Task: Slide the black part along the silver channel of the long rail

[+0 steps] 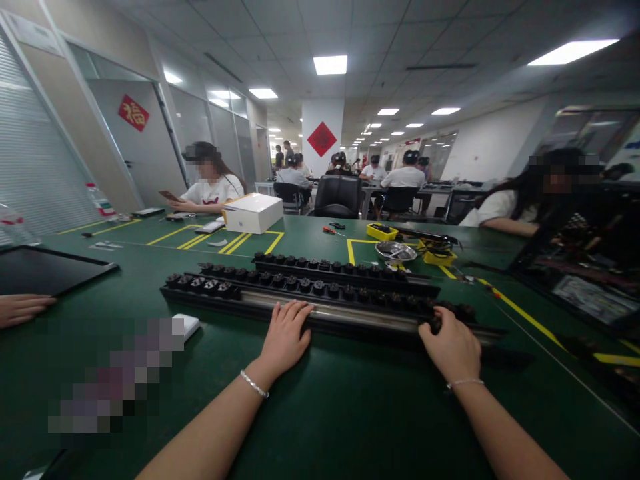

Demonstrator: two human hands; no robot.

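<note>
Long black rails (pixel 330 313) lie across the green table (pixel 350 413) in front of me, each carrying a row of several small black round parts (pixel 305 285). My left hand (pixel 285 337) rests flat on the nearest rail with fingers spread. My right hand (pixel 453 350) sits at the right end of that rail, its fingers curled on a black round part (pixel 436 325) there. Both wrists wear thin bracelets.
A white box (pixel 253 212), yellow bins (pixel 382 231), a metal bowl (pixel 395 252) and a small white object (pixel 186 325) lie on the table. A black tray (pixel 45 269) sits at left beside another person's hand (pixel 23 309). Seated people surround the table.
</note>
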